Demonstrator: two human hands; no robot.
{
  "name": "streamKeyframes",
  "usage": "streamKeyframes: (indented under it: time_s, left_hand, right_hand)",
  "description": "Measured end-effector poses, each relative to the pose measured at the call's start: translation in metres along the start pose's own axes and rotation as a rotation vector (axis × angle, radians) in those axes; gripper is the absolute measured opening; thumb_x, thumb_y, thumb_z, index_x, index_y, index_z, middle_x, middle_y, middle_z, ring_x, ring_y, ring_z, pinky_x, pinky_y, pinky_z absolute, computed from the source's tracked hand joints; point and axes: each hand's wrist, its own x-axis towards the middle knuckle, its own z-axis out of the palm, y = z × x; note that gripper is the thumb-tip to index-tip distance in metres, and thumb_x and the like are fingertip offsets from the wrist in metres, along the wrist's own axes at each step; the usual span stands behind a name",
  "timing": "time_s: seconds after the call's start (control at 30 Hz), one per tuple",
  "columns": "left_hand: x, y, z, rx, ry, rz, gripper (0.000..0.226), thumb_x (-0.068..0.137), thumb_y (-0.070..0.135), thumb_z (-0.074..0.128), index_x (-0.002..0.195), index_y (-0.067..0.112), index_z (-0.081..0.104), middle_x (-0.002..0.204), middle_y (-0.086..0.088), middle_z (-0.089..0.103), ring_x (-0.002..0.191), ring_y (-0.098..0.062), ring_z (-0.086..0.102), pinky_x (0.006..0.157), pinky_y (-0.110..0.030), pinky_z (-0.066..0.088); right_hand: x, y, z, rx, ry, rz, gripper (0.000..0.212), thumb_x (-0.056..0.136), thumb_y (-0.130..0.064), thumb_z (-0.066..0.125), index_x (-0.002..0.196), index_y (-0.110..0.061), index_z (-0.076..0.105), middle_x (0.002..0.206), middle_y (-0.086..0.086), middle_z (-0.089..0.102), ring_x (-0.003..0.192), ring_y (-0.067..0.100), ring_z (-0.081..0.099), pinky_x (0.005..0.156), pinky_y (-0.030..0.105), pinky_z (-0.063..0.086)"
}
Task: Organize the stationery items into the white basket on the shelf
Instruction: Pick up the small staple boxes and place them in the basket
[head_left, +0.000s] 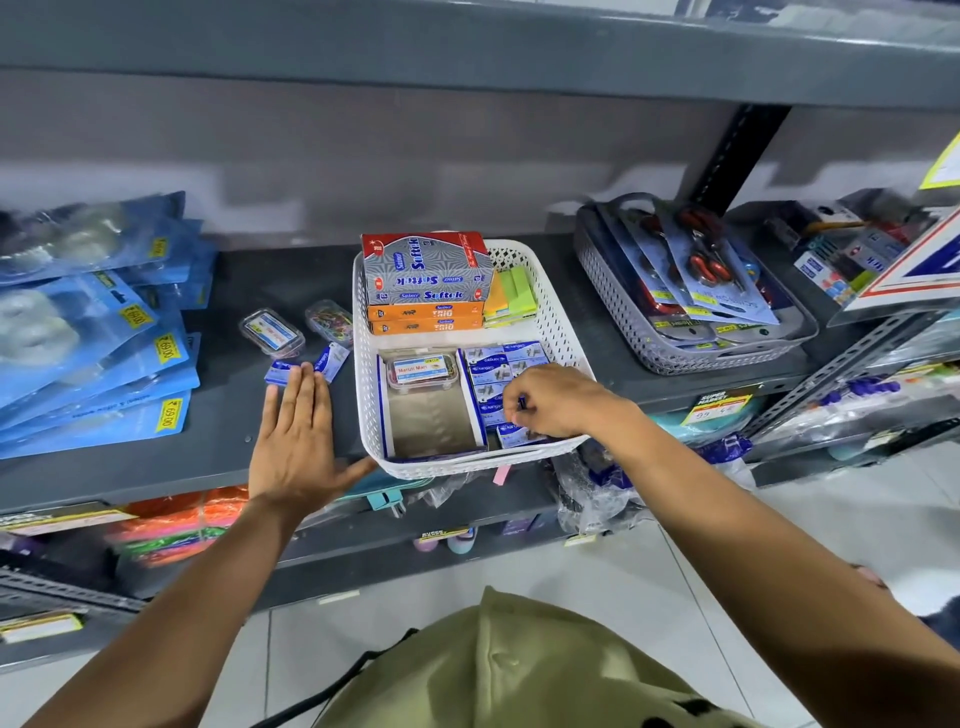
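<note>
- The right hand (550, 400), curled, pinches a small blue staple box (511, 434) into the white basket (558, 322) on the shelf (291, 280).
- The left hand (296, 436), flat and empty, reaches loose boxes (306, 366) beside it.
- Risk: the basket overhangs the shelf edge; pressing may tip it.

Left hand (293, 431) flat, fingers spread; right hand (550, 400) curled, fingertips pinched.

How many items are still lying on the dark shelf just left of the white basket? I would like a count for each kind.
Small blue boxes: 2
Clear plastic cases: 2
Total: 4, all outside the white basket
</note>
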Motion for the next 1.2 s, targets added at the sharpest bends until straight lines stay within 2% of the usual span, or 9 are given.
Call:
streamKeyframes:
  time_s: [0.27,0.4,0.47,0.53,0.6,0.7,0.83,1.0,1.2]
  left_hand:
    - [0.0,-0.001,0.004,0.002,0.01,-0.01,0.123,0.069,0.09,0.002,0.148,-0.004,0.009,0.158,-0.017,0.004,0.147,-0.026,-0.007,0.12,-0.044,-0.006]
    - [0.0,-0.001,0.005,-0.006,0.01,-0.009,0.123,0.069,0.09,0.004,0.148,-0.003,0.01,0.158,-0.018,0.005,0.147,-0.026,-0.005,0.12,-0.044,-0.005]
    - [0.0,-0.001,0.005,-0.008,0.011,-0.007,0.123,0.069,0.09,0.003,0.148,-0.003,0.01,0.158,-0.017,0.005,0.147,-0.026,-0.005,0.12,-0.044,-0.005]
    - [0.0,-0.001,0.005,-0.011,0.012,-0.006,0.123,0.069,0.09,0.003,0.148,-0.004,0.011,0.158,-0.017,0.005,0.147,-0.026,-0.004,0.12,-0.044,-0.005]
    - [0.0,-0.001,0.005,-0.008,0.008,-0.004,0.123,0.069,0.09,0.003,0.148,-0.004,0.011,0.158,-0.017,0.005,0.147,-0.026,-0.004,0.12,-0.044,-0.006]
    - [0.0,-0.001,0.005,-0.012,0.006,-0.009,0.123,0.069,0.091,0.005,0.148,-0.003,0.01,0.158,-0.017,0.004,0.147,-0.026,-0.006,0.119,-0.042,-0.009]
    - [0.001,-0.002,0.007,-0.002,0.004,-0.007,0.123,0.069,0.091,0.006,0.149,-0.003,0.009,0.158,-0.017,0.004,0.147,-0.026,-0.007,0.119,-0.042,-0.01]
    - [0.001,-0.002,0.008,-0.03,0.034,-0.008,0.122,0.07,0.09,0.008,0.148,-0.004,0.015,0.158,-0.019,0.011,0.148,-0.026,0.0,0.119,-0.041,-0.008]
    - [0.001,-0.003,0.008,-0.023,0.029,-0.011,0.121,0.071,0.089,0.008,0.148,-0.004,0.013,0.158,-0.018,0.009,0.148,-0.027,-0.001,0.119,-0.043,-0.006]
  right_hand:
    - [0.008,0.008,0.007,0.045,0.027,0.3,0.03,0.081,-0.032,0.072,0.095,-0.007,0.064,0.097,0.009,0.067,0.093,0.024,0.063,0.08,0.029,0.051]
    - [0.011,0.002,0.01,-0.003,0.024,0.323,0.042,0.081,-0.048,0.067,0.066,-0.013,0.049,0.066,0.0,0.052,0.08,0.024,0.058,0.07,0.028,0.045]
    - [0.009,-0.002,0.01,0.017,0.02,0.347,0.051,0.077,-0.061,0.063,0.063,-0.016,0.041,0.063,-0.001,0.047,0.077,0.023,0.054,0.068,0.028,0.04]
    - [0.007,-0.008,0.01,0.035,0.005,0.364,0.06,0.067,-0.075,0.059,0.075,-0.016,0.048,0.077,-0.001,0.054,0.087,0.025,0.058,0.073,0.03,0.044]
    - [0.007,-0.016,0.013,-0.012,0.009,0.37,0.081,0.062,-0.082,0.057,0.107,-0.014,0.054,0.109,0.004,0.06,0.108,0.027,0.058,0.085,0.035,0.045]
    - [0.01,-0.03,0.018,-0.101,0.027,0.396,0.111,0.063,-0.083,0.055,0.142,-0.008,0.032,0.141,0.005,0.047,0.124,0.029,0.05,0.092,0.038,0.045]
    - [0.014,-0.038,0.019,-0.14,-0.022,0.466,0.126,0.061,-0.079,0.06,0.149,-0.003,0.011,0.138,0.008,0.051,0.12,0.031,0.053,0.093,0.042,0.05]
    - [0.017,-0.042,0.021,-0.137,-0.003,0.45,0.118,0.068,-0.063,0.069,0.149,-0.002,0.008,0.14,0.008,0.047,0.121,0.032,0.052,0.091,0.041,0.052]
    - [0.024,-0.041,0.025,-0.147,0.001,0.455,0.12,0.068,-0.063,0.07,0.15,-0.003,0.005,0.139,0.008,0.05,0.118,0.03,0.055,0.087,0.035,0.049]
